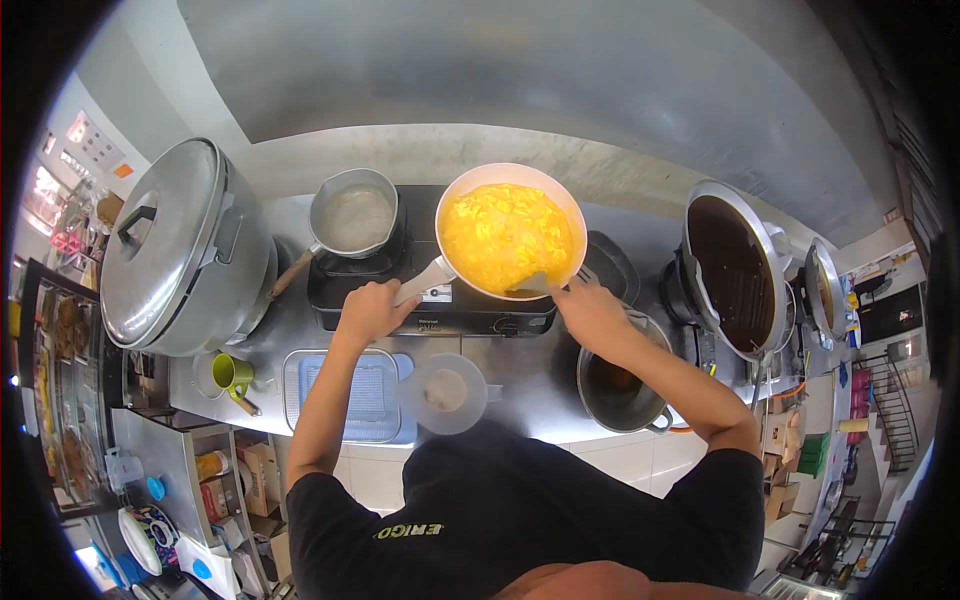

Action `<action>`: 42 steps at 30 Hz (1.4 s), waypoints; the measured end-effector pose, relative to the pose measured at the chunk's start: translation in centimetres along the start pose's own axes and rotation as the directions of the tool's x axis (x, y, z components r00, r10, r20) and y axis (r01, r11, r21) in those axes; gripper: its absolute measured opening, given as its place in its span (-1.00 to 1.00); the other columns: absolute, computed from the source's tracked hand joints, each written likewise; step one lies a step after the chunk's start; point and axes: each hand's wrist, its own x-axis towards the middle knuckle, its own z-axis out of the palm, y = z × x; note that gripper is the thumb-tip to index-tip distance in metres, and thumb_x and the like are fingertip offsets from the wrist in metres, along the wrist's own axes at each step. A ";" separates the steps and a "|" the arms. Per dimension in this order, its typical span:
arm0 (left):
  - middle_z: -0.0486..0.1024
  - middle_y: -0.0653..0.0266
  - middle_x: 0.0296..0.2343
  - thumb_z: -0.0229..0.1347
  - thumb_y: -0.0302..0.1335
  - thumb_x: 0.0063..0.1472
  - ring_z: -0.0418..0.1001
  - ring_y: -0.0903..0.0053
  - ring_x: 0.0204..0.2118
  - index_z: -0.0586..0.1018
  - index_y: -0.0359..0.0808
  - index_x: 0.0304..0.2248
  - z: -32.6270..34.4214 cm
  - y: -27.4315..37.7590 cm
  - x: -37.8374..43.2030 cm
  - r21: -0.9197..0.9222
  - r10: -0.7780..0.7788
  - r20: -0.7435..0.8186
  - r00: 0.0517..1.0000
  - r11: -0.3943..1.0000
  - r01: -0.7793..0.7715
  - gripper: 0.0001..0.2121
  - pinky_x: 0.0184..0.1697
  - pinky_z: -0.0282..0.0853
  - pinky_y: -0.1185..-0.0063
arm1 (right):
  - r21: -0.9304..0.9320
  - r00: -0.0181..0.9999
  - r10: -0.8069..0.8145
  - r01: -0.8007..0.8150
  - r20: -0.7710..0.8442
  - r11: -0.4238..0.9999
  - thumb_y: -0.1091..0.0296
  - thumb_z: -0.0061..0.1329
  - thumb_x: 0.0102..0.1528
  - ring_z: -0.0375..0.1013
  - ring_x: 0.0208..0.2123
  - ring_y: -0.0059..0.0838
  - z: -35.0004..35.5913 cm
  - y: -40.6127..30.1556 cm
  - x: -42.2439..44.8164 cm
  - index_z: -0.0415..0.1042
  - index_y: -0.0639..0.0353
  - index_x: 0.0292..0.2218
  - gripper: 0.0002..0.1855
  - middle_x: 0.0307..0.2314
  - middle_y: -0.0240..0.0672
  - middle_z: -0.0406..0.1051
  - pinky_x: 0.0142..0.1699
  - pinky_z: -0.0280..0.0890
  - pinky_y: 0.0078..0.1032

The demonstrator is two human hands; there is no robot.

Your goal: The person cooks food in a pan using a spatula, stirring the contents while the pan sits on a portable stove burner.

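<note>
My left hand (373, 310) grips the pale handle (424, 283) of a frying pan (480, 174) with a whitish rim. Soft yellow egg (510, 232), partly set in curds, covers the pan's floor. In my right hand (592, 313) is a grey spatula (535, 283), its blade in the egg at the near right edge of the pan. Most of its handle is hidden by my fingers. The pan is over the right side of a black Rinnai gas stove (427, 324). On the stove's left side sits a small metal saucepan (354, 216) with a wooden handle, pale inside.
A large lidded stockpot (187, 255) stands left. Nearer me are a green cup (232, 372), a wire-mesh basket (343, 427) and a translucent plastic jug (444, 420). A dark wok (589, 390) lies below my right forearm. Farther right, a wide pan (731, 262) holds dark liquid.
</note>
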 end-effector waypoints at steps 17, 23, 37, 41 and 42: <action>0.62 -0.14 -0.54 0.20 0.07 0.30 0.63 -0.10 -0.41 0.61 -0.33 -0.38 0.6 -0.4 0.0 0.052 0.011 0.000 1.000 0.999 -0.011 -0.49 -0.32 0.54 0.10 | -0.058 0.963 -0.009 -0.007 -0.269 0.998 0.42 0.06 0.12 0.68 -0.31 -0.11 3.6 -0.5 14.7 0.68 0.25 -0.32 -0.82 -0.36 -0.04 0.61 -0.27 0.57 -0.21; 0.61 -0.16 -0.54 0.20 0.08 0.30 0.63 -0.11 -0.40 0.59 -0.33 -0.39 0.2 0.0 0.5 0.081 -0.027 0.031 0.999 0.996 0.024 -0.48 -0.32 0.53 0.10 | 0.094 0.974 0.125 -0.108 -0.188 0.990 0.39 0.02 0.18 0.67 -0.21 -0.02 1.8 4.2 14.7 0.69 0.17 -0.16 -0.75 -0.28 -0.01 0.64 -0.15 0.55 -0.13; 0.56 -0.08 -0.62 0.31 0.00 0.26 0.59 -0.08 -0.46 0.61 -0.38 -0.39 -0.7 1.0 1.1 -0.147 -0.175 0.164 0.971 0.969 0.199 -0.51 -0.37 0.46 0.21 | 0.379 0.981 0.124 -0.173 0.151 0.909 0.46 0.03 0.26 0.63 -0.17 -0.01 -5.3 9.2 1.7 0.64 -0.03 0.07 -0.61 -0.22 -0.04 0.63 -0.03 0.49 -0.13; 0.53 -0.05 -0.65 0.33 -0.06 0.27 0.56 -0.02 -0.55 0.57 -0.38 -0.44 -0.7 1.1 1.4 -0.117 -0.189 0.190 0.963 0.970 0.214 -0.53 -0.47 0.40 0.31 | 0.301 0.959 0.065 -0.151 0.276 0.942 0.48 0.01 0.28 0.65 -0.21 -0.05 -4.8 7.4 2.0 0.61 -0.02 0.14 -0.57 -0.24 -0.03 0.63 -0.05 0.51 -0.13; 0.52 -0.05 -0.66 0.33 -0.06 0.27 0.55 -0.01 -0.57 0.56 -0.38 -0.45 -0.7 1.2 1.6 -0.135 -0.195 0.192 0.962 0.966 0.223 -0.53 -0.48 0.39 0.32 | 0.315 0.961 0.051 -0.139 0.273 0.939 0.48 0.01 0.29 0.65 -0.22 -0.04 -4.1 7.0 2.3 0.60 0.00 0.15 -0.58 -0.24 -0.03 0.63 -0.06 0.51 -0.12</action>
